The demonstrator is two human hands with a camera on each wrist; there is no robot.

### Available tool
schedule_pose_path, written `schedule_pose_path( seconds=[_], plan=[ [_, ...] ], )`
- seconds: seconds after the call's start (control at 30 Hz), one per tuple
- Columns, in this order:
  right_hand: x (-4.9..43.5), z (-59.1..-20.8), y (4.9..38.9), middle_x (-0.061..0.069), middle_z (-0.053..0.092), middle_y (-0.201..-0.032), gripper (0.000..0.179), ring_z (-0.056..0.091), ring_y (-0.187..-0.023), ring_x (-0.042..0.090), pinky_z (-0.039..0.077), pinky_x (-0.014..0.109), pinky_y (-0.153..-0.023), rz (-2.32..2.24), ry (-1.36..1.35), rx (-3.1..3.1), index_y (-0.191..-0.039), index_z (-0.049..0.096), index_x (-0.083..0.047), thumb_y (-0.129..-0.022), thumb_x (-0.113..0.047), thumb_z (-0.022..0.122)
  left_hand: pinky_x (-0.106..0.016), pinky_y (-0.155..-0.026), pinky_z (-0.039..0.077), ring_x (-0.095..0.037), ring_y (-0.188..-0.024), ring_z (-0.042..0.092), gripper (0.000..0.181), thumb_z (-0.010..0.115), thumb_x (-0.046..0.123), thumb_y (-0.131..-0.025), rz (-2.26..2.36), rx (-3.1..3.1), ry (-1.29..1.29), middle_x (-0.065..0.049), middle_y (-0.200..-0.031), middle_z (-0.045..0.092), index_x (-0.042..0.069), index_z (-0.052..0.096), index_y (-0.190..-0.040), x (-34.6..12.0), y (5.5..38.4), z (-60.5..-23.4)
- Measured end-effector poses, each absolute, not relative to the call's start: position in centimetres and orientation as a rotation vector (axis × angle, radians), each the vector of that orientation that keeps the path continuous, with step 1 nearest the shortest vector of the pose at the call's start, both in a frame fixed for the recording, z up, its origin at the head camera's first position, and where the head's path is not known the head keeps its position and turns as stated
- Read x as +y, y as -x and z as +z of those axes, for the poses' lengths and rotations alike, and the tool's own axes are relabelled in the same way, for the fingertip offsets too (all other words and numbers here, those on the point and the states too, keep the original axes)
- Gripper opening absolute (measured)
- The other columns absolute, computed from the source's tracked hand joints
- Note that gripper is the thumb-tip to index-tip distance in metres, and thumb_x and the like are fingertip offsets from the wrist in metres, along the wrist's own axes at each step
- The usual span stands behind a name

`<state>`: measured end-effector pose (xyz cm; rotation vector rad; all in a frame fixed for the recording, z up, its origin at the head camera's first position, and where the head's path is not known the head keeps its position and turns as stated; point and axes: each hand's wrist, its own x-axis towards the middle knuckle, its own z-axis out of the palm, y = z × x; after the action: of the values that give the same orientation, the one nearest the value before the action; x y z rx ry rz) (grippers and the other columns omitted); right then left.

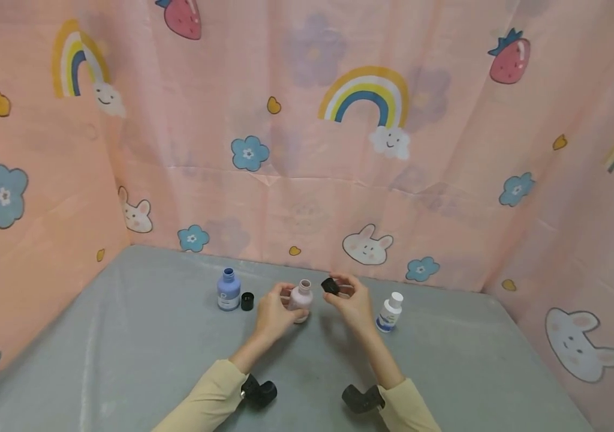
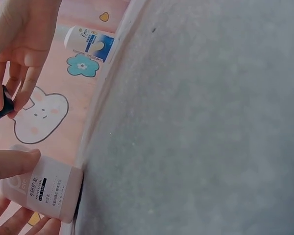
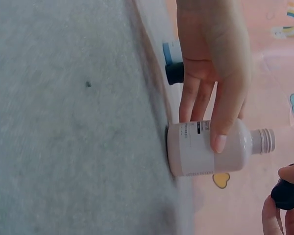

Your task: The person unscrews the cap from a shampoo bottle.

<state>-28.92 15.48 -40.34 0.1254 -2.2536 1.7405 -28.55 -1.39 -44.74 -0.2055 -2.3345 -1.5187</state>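
A pale pink bottle [image 1: 301, 297] with its threaded neck uncovered stands upright in the middle of the table. My left hand [image 1: 276, 313] grips its body, the thumb lying across the label in the left wrist view. The bottle [image 3: 196, 155] also fills the middle of the right wrist view, its base on the table. To its right, my right hand [image 1: 354, 301] pinches a black screw cap [image 1: 330, 286] above the tabletop, apart from the bottle neck. The same cap [image 3: 285, 195] shows between thumb and fingers at the lower right of the right wrist view.
Left of the pink bottle stands an uncapped blue bottle [image 1: 228, 291], with a second black cap [image 1: 247, 301] beside it on the grey table [image 1: 140, 348]. On the right is a white bottle [image 1: 390, 313] wearing a white cap. A pink patterned curtain [image 1: 296, 198] borders the table.
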Motion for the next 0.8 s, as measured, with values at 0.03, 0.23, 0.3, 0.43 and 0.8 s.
schedule_pose_path(
  seconds=[0.03, 0.23, 0.3, 0.43, 0.8],
  plan=[
    [15.5, -40.4, 29.0, 0.020, 0.063, -0.105, 0.044, 0.062, -0.091, 0.022, 0.051, 0.016, -0.074, 1.732, -0.126, -2.259, -0.113, 0.066, 0.001, -0.070, 0.010, 0.072, -0.043, -0.077, 0.055, -0.029, -0.087, 0.069, 0.050, 0.087, 0.013, -0.066, -1.518, -2.331, 0.206, -0.015, -0.099, 0.068, 0.004, 0.062, -0.109, -1.5, 28.5, -44.8],
    [15.6, -40.9, 29.0, 0.018, 0.065, -0.102, 0.041, 0.063, -0.092, 0.024, 0.053, 0.028, -0.082, 1.663, -0.126, -2.333, -0.112, 0.069, -0.002, -0.072, 0.006, 0.073, -0.041, -0.075, 0.055, -0.027, -0.084, 0.068, 0.050, 0.086, 0.012, -0.068, -1.471, -2.343, 0.217, -0.015, -0.099, 0.068, 0.003, 0.061, -0.110, -1.8, 28.6, -45.2],
    [15.6, -41.1, 29.0, 0.018, 0.065, -0.101, 0.039, 0.064, -0.093, 0.026, 0.054, 0.036, -0.086, 1.638, -0.127, -2.363, -0.111, 0.069, -0.003, -0.072, 0.004, 0.074, -0.041, -0.075, 0.055, -0.027, -0.084, 0.069, 0.050, 0.086, 0.012, -0.068, -1.458, -2.355, 0.226, -0.015, -0.099, 0.068, 0.002, 0.060, -0.110, -1.9, 28.5, -45.2],
    [15.7, -41.5, 29.1, 0.017, 0.067, -0.099, 0.038, 0.064, -0.095, 0.028, 0.054, 0.043, -0.087, 1.591, -0.162, -2.411, -0.109, 0.068, -0.003, -0.072, 0.002, 0.076, -0.041, -0.074, 0.055, -0.027, -0.083, 0.069, 0.050, 0.086, 0.012, -0.068, -1.455, -2.375, 0.225, -0.015, -0.099, 0.068, 0.002, 0.060, -0.110, -1.9, 28.5, -45.1],
    [16.2, -42.7, 29.2, 0.015, 0.070, -0.096, 0.036, 0.066, -0.087, 0.025, 0.054, 0.037, -0.079, 1.506, -0.198, -2.515, -0.105, 0.069, -0.006, -0.071, -0.004, 0.080, -0.039, -0.071, 0.054, -0.024, -0.079, 0.070, 0.053, 0.086, 0.012, -0.068, -1.393, -2.373, 0.217, -0.017, -0.101, 0.069, 0.001, 0.059, -0.113, -1.3, 28.5, -45.1]
  ],
)
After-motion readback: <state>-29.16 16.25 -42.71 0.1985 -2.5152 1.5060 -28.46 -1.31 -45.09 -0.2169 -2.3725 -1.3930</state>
